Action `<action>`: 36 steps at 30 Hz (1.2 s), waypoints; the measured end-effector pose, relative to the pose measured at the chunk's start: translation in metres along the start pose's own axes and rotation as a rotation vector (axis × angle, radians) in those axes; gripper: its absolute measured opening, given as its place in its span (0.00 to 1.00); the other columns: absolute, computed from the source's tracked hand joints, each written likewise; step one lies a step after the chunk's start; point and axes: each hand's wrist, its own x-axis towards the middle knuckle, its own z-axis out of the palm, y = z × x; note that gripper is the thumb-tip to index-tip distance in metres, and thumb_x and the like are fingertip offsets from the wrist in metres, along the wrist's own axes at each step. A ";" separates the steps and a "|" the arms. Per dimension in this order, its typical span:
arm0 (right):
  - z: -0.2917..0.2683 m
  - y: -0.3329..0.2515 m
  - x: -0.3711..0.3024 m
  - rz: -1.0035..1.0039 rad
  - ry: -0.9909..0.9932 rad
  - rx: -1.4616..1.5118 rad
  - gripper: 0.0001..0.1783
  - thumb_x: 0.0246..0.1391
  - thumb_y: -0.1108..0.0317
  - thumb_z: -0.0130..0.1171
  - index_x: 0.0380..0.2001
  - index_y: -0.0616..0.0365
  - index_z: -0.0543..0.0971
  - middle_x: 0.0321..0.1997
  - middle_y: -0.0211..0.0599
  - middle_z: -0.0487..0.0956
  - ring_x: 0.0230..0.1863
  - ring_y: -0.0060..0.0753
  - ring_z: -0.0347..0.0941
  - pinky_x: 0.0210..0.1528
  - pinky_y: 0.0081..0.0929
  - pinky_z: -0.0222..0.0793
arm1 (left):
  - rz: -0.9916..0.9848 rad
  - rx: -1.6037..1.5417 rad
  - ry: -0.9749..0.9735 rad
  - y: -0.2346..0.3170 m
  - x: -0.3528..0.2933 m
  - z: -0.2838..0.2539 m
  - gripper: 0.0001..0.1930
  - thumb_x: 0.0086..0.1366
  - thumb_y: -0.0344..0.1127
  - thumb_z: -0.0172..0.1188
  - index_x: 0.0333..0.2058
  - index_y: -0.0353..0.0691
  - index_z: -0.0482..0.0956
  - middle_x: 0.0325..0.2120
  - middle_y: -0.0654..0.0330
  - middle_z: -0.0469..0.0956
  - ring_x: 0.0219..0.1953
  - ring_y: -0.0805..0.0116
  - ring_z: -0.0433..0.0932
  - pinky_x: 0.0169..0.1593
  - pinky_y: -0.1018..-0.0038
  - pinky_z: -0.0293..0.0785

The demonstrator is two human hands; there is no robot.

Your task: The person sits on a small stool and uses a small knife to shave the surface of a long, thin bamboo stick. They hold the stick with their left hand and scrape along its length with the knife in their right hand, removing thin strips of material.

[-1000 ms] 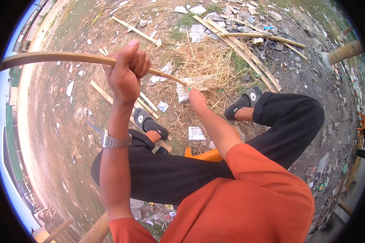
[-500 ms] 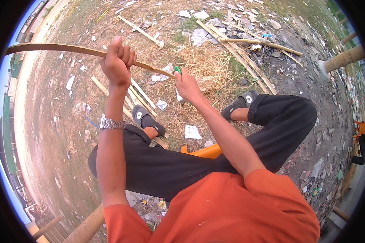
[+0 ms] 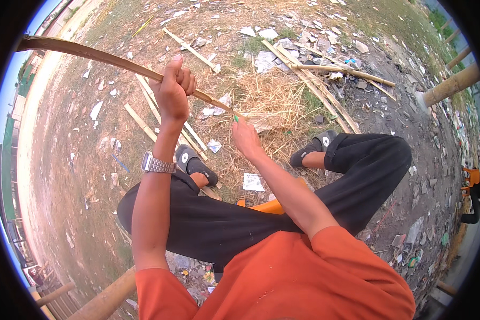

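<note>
My left hand [image 3: 174, 93], with a metal-banded watch on its wrist, is wrapped round a long bamboo strip [image 3: 98, 60]. The strip runs from the far left, sloping down to the right through my fist. My right hand [image 3: 245, 137] is closed on a small green-handled knife [image 3: 236, 118] at the strip's right end. Most of the handle is hidden in my fingers, and the thin blade is hard to make out against the strip. Dry straw-like shavings [image 3: 277, 96] lie on the ground just beyond my right hand.
More bamboo strips [image 3: 312, 80] lie at the far right, others [image 3: 192, 50] beyond my left hand. Between my sandalled feet sits a white paper [image 3: 253, 182]. An orange plastic edge [image 3: 269, 207] shows under my legs. Thick bamboo poles [image 3: 453, 84] stand at right; litter covers the ground.
My left hand has shifted right and slightly down with the strip, which slopes more steeply. My right hand and the knife have moved down, the knife now at the strip's end.
</note>
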 end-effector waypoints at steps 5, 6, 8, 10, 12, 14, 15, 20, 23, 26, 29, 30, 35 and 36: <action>-0.004 -0.002 -0.004 -0.011 -0.020 0.012 0.17 0.65 0.58 0.41 0.45 0.62 0.70 0.36 0.65 0.78 0.43 0.66 0.76 0.46 0.57 0.71 | 0.028 0.028 0.029 0.000 0.000 0.005 0.25 0.67 0.36 0.50 0.13 0.50 0.50 0.08 0.71 0.46 0.11 0.79 0.44 0.18 0.74 0.43; 0.003 0.004 -0.005 0.016 -0.012 -0.002 0.17 0.65 0.58 0.41 0.45 0.62 0.70 0.36 0.64 0.78 0.42 0.66 0.76 0.45 0.56 0.71 | 0.022 0.034 0.020 0.003 -0.001 0.011 0.25 0.67 0.36 0.50 0.13 0.49 0.50 0.08 0.71 0.47 0.11 0.79 0.44 0.18 0.74 0.43; 0.013 0.037 0.007 0.026 -0.040 -0.081 0.17 0.65 0.58 0.42 0.44 0.62 0.70 0.35 0.65 0.78 0.42 0.67 0.76 0.45 0.57 0.71 | 0.011 0.037 -0.019 0.005 -0.003 0.011 0.25 0.67 0.37 0.51 0.13 0.49 0.51 0.08 0.72 0.47 0.11 0.79 0.45 0.18 0.75 0.43; 0.008 0.042 0.017 -0.003 -0.010 -0.151 0.18 0.64 0.58 0.43 0.43 0.63 0.71 0.34 0.65 0.78 0.41 0.67 0.76 0.44 0.56 0.71 | 0.024 0.049 -0.041 0.004 -0.001 0.010 0.25 0.67 0.37 0.51 0.13 0.49 0.51 0.08 0.72 0.47 0.11 0.79 0.45 0.18 0.75 0.43; -0.003 0.019 0.003 -0.046 0.008 -0.054 0.18 0.64 0.58 0.43 0.43 0.64 0.71 0.35 0.65 0.78 0.41 0.67 0.76 0.43 0.56 0.72 | 0.029 0.067 -0.045 0.001 -0.005 0.008 0.25 0.67 0.37 0.51 0.13 0.49 0.51 0.08 0.72 0.47 0.11 0.79 0.45 0.18 0.76 0.43; 0.002 0.019 0.006 -0.061 0.056 -0.016 0.18 0.64 0.58 0.43 0.42 0.64 0.72 0.32 0.65 0.78 0.38 0.67 0.76 0.42 0.57 0.72 | 0.034 0.073 -0.050 0.003 -0.004 0.017 0.25 0.67 0.37 0.51 0.13 0.49 0.50 0.08 0.72 0.47 0.11 0.80 0.45 0.18 0.76 0.43; 0.019 0.039 0.016 -0.050 0.085 -0.032 0.17 0.64 0.58 0.43 0.41 0.63 0.72 0.29 0.65 0.77 0.35 0.68 0.76 0.40 0.57 0.71 | 0.029 0.074 -0.053 0.003 -0.006 0.022 0.25 0.67 0.37 0.51 0.12 0.49 0.50 0.08 0.72 0.47 0.11 0.80 0.45 0.17 0.76 0.43; 0.015 0.045 0.031 -0.070 0.018 -0.067 0.16 0.65 0.58 0.43 0.43 0.59 0.71 0.33 0.62 0.79 0.38 0.68 0.76 0.41 0.58 0.72 | 0.003 0.042 -0.023 -0.001 -0.001 0.009 0.25 0.67 0.36 0.50 0.12 0.49 0.50 0.08 0.72 0.47 0.10 0.79 0.45 0.17 0.76 0.42; 0.006 0.022 0.019 -0.084 0.069 -0.047 0.16 0.65 0.58 0.42 0.44 0.58 0.71 0.33 0.62 0.79 0.39 0.67 0.77 0.41 0.58 0.72 | 0.030 0.045 -0.091 -0.001 -0.003 0.012 0.25 0.67 0.36 0.51 0.12 0.49 0.50 0.08 0.72 0.47 0.10 0.79 0.45 0.17 0.76 0.41; 0.022 0.056 0.027 -0.044 0.074 -0.164 0.16 0.65 0.57 0.42 0.43 0.58 0.71 0.31 0.62 0.79 0.37 0.67 0.77 0.38 0.57 0.72 | 0.004 0.044 -0.075 0.001 -0.005 0.015 0.25 0.67 0.36 0.51 0.12 0.49 0.51 0.08 0.72 0.47 0.10 0.79 0.45 0.17 0.75 0.42; 0.012 0.044 0.033 -0.072 0.035 -0.066 0.16 0.65 0.58 0.42 0.42 0.60 0.70 0.30 0.62 0.78 0.37 0.67 0.77 0.37 0.57 0.73 | -0.011 0.053 -0.076 0.004 -0.003 0.011 0.25 0.67 0.36 0.51 0.12 0.49 0.51 0.08 0.71 0.46 0.10 0.79 0.45 0.17 0.75 0.43; 0.012 0.038 0.030 -0.135 0.098 -0.070 0.16 0.65 0.58 0.42 0.41 0.62 0.70 0.29 0.62 0.79 0.36 0.66 0.77 0.37 0.56 0.73 | -0.006 0.050 -0.102 0.002 -0.004 0.009 0.25 0.67 0.36 0.51 0.12 0.49 0.50 0.08 0.72 0.46 0.10 0.79 0.45 0.17 0.76 0.43; 0.039 0.110 0.039 0.006 -0.015 -0.233 0.18 0.65 0.58 0.43 0.43 0.64 0.71 0.34 0.61 0.79 0.38 0.64 0.77 0.40 0.54 0.73 | -0.006 0.043 -0.154 0.001 -0.001 0.017 0.25 0.67 0.36 0.50 0.12 0.50 0.50 0.08 0.71 0.46 0.10 0.79 0.44 0.17 0.75 0.43; 0.038 0.117 0.036 0.016 -0.034 -0.242 0.18 0.64 0.58 0.43 0.43 0.64 0.71 0.34 0.61 0.79 0.39 0.64 0.77 0.40 0.54 0.73 | -0.009 0.046 -0.149 0.003 -0.003 0.014 0.25 0.67 0.36 0.50 0.12 0.50 0.50 0.08 0.71 0.46 0.10 0.79 0.44 0.17 0.75 0.43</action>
